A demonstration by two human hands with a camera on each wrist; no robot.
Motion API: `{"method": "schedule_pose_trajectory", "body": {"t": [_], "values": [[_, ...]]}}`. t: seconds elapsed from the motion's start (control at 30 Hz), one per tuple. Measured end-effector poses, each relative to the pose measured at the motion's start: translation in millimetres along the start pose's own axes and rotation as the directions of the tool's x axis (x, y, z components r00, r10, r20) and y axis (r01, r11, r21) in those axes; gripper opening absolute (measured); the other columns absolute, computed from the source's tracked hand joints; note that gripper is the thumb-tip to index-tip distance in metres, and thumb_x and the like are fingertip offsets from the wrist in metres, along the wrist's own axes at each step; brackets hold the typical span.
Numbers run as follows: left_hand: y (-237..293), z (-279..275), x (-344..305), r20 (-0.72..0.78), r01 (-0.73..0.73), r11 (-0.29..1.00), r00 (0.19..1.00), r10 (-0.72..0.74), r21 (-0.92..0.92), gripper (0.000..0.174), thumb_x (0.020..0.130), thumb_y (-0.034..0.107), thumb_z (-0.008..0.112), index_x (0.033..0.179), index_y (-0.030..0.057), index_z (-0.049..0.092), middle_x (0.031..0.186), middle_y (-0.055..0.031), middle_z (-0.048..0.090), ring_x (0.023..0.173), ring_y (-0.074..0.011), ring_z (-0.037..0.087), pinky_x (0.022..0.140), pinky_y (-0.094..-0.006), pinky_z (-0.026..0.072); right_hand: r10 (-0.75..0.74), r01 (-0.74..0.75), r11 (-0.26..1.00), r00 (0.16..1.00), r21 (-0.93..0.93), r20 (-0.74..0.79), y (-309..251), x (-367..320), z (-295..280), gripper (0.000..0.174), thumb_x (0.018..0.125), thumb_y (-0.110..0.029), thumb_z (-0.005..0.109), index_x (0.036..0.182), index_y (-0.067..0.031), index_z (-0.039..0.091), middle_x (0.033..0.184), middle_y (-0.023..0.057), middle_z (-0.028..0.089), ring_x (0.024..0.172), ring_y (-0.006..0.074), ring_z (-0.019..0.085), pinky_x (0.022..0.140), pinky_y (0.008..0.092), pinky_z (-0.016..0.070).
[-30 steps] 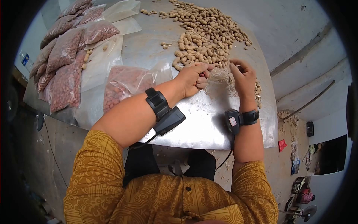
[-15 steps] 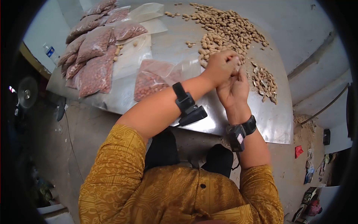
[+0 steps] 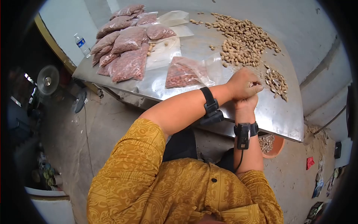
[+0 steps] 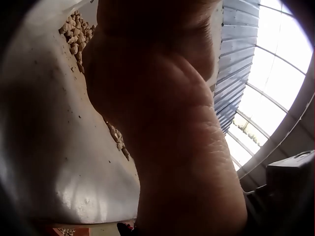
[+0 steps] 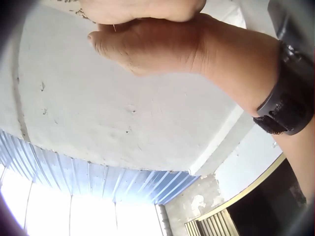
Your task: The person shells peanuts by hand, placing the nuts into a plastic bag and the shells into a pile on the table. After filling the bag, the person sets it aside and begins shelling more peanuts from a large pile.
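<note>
At the near side of the metal table (image 3: 156, 87), left hand (image 3: 244, 84) sits over right hand (image 3: 247, 102), the two touching. Vs the earlier frame: both hands are lower, further off the peanut pile (image 3: 242, 41) and closer to the near edge; the orange basin (image 3: 276, 147) is now in sight, at 5 o'clock from the hands. Left hand's fingers are curled, with a small dark spot by the thumb; can't tell if anything is gripped. Right hand's fingers are mostly hidden, so can't tell its state.

Right wrist view shows the hands' contact from below, plus blue roofing (image 5: 98, 179); head view has neither. Left wrist view is mostly wrist.

Peanut pile is at 12 o'clock from the hands: tan, in shell, spread loose. Shell heap (image 3: 276, 84) at 2 o'clock, brown with pale bits. Clear bag (image 3: 184, 74) of reddish kernels at 9–10 o'clock; stacked bags (image 3: 126, 41) beyond, at 10.
</note>
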State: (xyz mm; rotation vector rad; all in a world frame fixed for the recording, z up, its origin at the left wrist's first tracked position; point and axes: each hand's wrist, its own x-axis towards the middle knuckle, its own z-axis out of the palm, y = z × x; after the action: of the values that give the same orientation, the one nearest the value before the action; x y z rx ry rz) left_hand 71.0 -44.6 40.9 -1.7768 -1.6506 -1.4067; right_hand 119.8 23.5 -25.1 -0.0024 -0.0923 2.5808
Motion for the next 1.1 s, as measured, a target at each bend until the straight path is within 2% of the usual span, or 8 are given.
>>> {"method": "schedule_pose_trajectory", "body": {"t": [0.07, 0.17, 0.27, 0.5, 0.6, 0.7, 1.0, 1.1], "values": [[1, 0, 2, -0.132, -0.073, 0.997, 0.989, 0.075, 0.02, 0.02, 0.077, 0.026, 0.058, 0.078, 0.0069, 0.065, 0.072, -0.0089, 0.062, 0.066, -0.0275, 0.055, 0.061, -0.0356, 0.0445, -0.008, 0.008, 1.0, 0.999, -0.007, -0.033, -6, 1, -4, 0.039, 0.096, -0.026, 0.028, 0.115, 0.0052, 0.043, 0.111, 0.0228, 0.051, 0.106, 0.0328, 0.051, 0.095, 0.0456, 0.041], [-13, -26, 2, -0.013, 0.23, 0.973, 0.973, -0.23, 0.023, 0.022, 0.08, 0.027, 0.057, 0.084, 0.0063, 0.065, 0.077, -0.0111, 0.063, 0.068, -0.0293, 0.058, 0.063, -0.0364, 0.0458, -0.053, 0.056, 0.998, 0.985, 0.017, -0.164, -7, -4, 9, 0.04, 0.096, -0.026, 0.028, 0.115, 0.006, 0.042, 0.112, 0.0242, 0.05, 0.107, 0.0339, 0.051, 0.096, 0.0463, 0.0406], [-21, -73, -1, 0.109, 0.344, 0.896, 0.916, -0.386, 0.28, 0.024, 0.082, 0.029, 0.052, 0.087, 0.0103, 0.065, 0.084, -0.0151, 0.063, 0.078, -0.0338, 0.06, 0.07, -0.0426, 0.0468, -0.116, 0.129, 0.991, 0.962, 0.036, -0.249, -4, -14, 28, 0.041, 0.096, -0.024, 0.025, 0.118, 0.009, 0.035, 0.113, 0.0292, 0.047, 0.109, 0.0388, 0.048, 0.099, 0.0518, 0.035], [-21, -108, -20, 0.401, 0.3, 0.768, 0.713, -0.574, 0.565, 0.028, 0.084, 0.035, 0.051, 0.096, 0.0134, 0.064, 0.09, -0.0155, 0.064, 0.083, -0.0347, 0.06, 0.072, -0.0427, 0.0477, -0.101, 0.107, 0.994, 0.965, 0.012, -0.242, 1, -13, 33, 0.04, 0.096, -0.025, 0.027, 0.114, 0.0082, 0.04, 0.109, 0.026, 0.049, 0.109, 0.0369, 0.048, 0.1, 0.0507, 0.0346], [-17, -95, -25, 0.409, 0.227, 0.777, 0.744, -0.527, 0.588, 0.029, 0.084, 0.033, 0.051, 0.095, 0.0081, 0.063, 0.083, -0.019, 0.063, 0.08, -0.0367, 0.059, 0.073, -0.0426, 0.0467, -0.081, 0.085, 0.996, 0.968, 0.005, -0.238, 7, -15, 37, 0.04, 0.096, -0.025, 0.028, 0.113, 0.0083, 0.042, 0.108, 0.0255, 0.049, 0.109, 0.0367, 0.048, 0.1, 0.0506, 0.0348], [-19, -86, -18, 0.419, 0.206, 0.676, 0.648, -0.636, 0.707, 0.032, 0.085, 0.034, 0.05, 0.089, 0.0048, 0.062, 0.081, -0.0198, 0.062, 0.078, -0.0372, 0.059, 0.072, -0.0438, 0.0463, -0.079, 0.078, 0.997, 0.969, -0.014, -0.233, 6, -18, 37, 0.039, 0.096, -0.025, 0.029, 0.111, 0.0085, 0.043, 0.108, 0.0254, 0.05, 0.108, 0.0368, 0.049, 0.099, 0.0503, 0.0355], [-22, -94, -22, 0.102, 0.545, 0.77, 0.791, -0.604, 0.332, 0.019, 0.069, 0.014, 0.06, 0.083, 0.0012, 0.059, 0.065, -0.0115, 0.057, 0.059, -0.0223, 0.056, 0.056, -0.0325, 0.0443, 0.017, -0.037, 0.995, 0.979, -0.095, -0.202, 19, -20, 58, 0.037, 0.095, -0.022, 0.033, 0.105, 0.0102, 0.047, 0.099, 0.0249, 0.053, 0.101, 0.0358, 0.053, 0.097, 0.0491, 0.0386], [-15, -97, -28, -0.004, 0.6, 0.773, 0.79, -0.613, 0.207, 0.018, 0.067, 0.013, 0.058, 0.081, 0.0023, 0.058, 0.066, -0.0139, 0.058, 0.062, -0.0275, 0.058, 0.058, -0.0349, 0.0456, 0.084, -0.104, 0.985, 0.986, -0.138, -0.144, 33, -14, 73, 0.035, 0.094, -0.021, 0.036, 0.1, 0.0103, 0.049, 0.094, 0.0239, 0.055, 0.097, 0.0346, 0.055, 0.095, 0.0472, 0.042]]}}
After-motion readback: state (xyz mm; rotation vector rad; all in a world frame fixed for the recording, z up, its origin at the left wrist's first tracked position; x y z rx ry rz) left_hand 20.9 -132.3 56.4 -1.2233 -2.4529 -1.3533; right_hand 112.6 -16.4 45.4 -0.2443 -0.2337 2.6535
